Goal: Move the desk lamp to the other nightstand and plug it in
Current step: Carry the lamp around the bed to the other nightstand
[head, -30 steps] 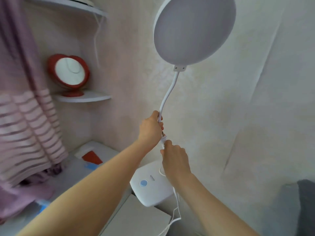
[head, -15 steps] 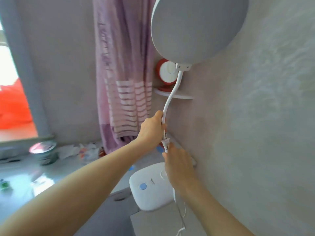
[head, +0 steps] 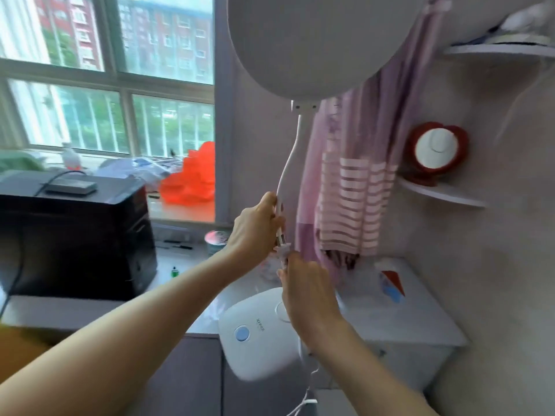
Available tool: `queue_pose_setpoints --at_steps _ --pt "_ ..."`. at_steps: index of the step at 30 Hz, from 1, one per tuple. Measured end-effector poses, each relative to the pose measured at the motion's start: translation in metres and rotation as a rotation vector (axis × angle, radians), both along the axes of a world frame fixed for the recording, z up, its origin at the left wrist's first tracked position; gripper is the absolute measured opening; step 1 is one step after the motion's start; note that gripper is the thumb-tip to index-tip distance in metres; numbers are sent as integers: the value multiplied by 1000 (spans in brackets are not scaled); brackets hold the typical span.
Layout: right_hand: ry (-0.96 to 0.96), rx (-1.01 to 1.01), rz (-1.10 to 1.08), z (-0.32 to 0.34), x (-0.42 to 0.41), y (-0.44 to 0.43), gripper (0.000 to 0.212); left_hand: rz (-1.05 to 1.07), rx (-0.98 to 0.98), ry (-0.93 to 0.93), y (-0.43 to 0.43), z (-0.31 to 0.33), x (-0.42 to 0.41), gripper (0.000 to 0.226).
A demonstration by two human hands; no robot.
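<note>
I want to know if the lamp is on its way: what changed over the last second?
The person turned left, carrying the lamp. The mirror, once left of it, now sits to its right, and a window and black box came into view. Unchanged: the left hand grips the neck, the right hand holds the plug just below, and the base hangs under them.

Qty logged: desk lamp [head: 300,40] x1, 12 o'clock; hands x2 – left hand [head: 255,232], right hand [head: 306,292]; wall shelves [head: 444,192] [head: 495,49] x2, 2-3 o'clock; curtain [head: 354,190] x1; black box [head: 75,235] x1, 9 o'clock.
</note>
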State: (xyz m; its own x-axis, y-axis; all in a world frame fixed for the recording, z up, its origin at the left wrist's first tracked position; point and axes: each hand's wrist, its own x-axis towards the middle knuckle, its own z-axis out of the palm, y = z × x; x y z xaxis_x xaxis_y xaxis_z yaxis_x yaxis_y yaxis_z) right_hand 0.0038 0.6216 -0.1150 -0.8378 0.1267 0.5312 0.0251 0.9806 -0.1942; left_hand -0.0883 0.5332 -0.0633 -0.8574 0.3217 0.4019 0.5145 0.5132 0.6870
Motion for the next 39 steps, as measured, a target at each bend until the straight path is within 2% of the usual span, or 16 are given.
queue_pose_setpoints --at_steps 8,18,22,28,33,37,39 --pt "-76 -38 147 1 -49 -114 19 165 46 -1 -129 -3 -30 10" --pt "-129 -51 419 4 -119 -342 16 408 59 43 -373 -4 -73 9" --pt "-105 -63 509 2 -133 -404 17 480 13 88 -438 -3 -76 9" --pt "-121 -83 722 0 -155 -530 16 714 -6 87 -568 -4 -72 8" --pt "-134 -69 802 0 -172 -591 14 856 -33 100 -627 -2 -72 11" --pt "-142 -79 943 -1 -190 -650 24 984 -56 83 -681 2 -72 16" --pt "-146 -105 987 1 -195 -662 19 1006 -67 63 -695 2 -73 15"
